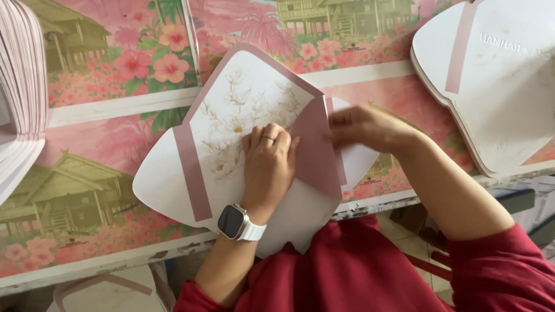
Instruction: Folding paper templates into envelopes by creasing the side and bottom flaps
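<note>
Pressing flat, palm down with fingers together, the left hand [267,164] pins the unfolded envelope blank [243,115] at the centre of the frame. From the right, the right hand [370,127] reaches in with wrist bent, fingertips pinched on the mauve side flap [317,150], folding it over the floral lining.

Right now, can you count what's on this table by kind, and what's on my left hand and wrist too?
Unfolded envelope blank under the hands: 1
Stacks of envelope blanks: 2, one at the left edge, one at the top right
Floral printed sheets covering the table: cannot tell how many
Watch on the left wrist: 1
Ring on the left hand: 1
Total counted: 5
</note>
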